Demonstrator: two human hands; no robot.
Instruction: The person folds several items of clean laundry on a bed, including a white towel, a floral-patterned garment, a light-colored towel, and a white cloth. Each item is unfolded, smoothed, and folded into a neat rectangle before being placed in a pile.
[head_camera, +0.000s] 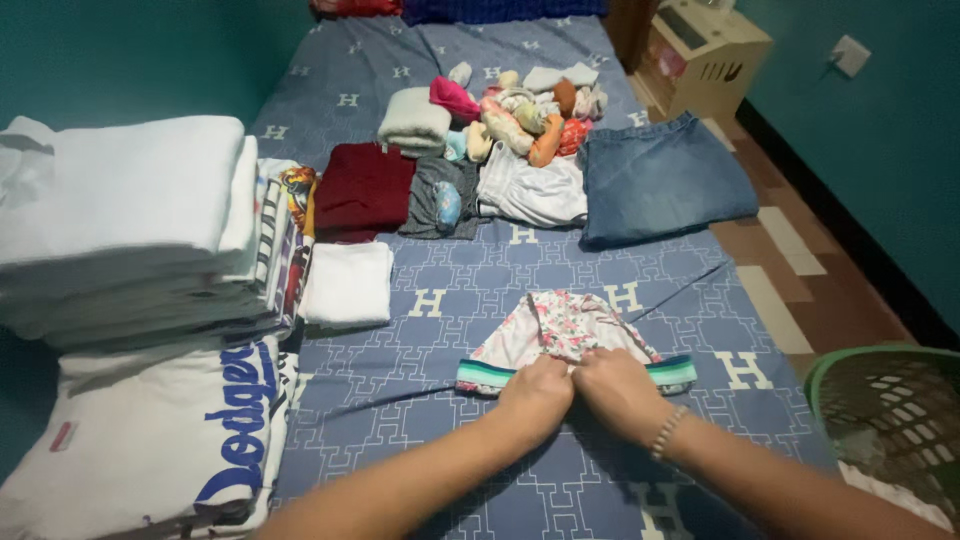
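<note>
Both forearms reach in from the near edge, meeting at mid-bed. Left hand (536, 392) and right hand (617, 388) sit side by side, knuckles almost touching, fingers curled down and clamped on the near edge of a small floral garment (567, 327). Garment lies flat on the blue patterned bedsheet (440, 300), near centre; white with pink flowers, teal-striped waistband (676, 371) along its near edge, showing either side of the hands. Beaded bracelet (666, 431) on the right wrist.

Left side: tall stack of folded white and striped linens (130, 230), with a white printed shirt (150, 440) below it, nearer the camera. Just right of the stack, a small folded white cloth (348, 284).

Far row, left to right: folded dark red top (364, 188), grey garment (438, 196), white striped shorts (533, 190), folded denim piece (660, 180). Beyond these, a pale green folded towel (414, 119) and a loose pile of small coloured socks (520, 110).

Near right, off the bed: green mesh laundry basket (885, 420) on the floor. Far right: pale wooden box (705, 45) against the teal wall.
</note>
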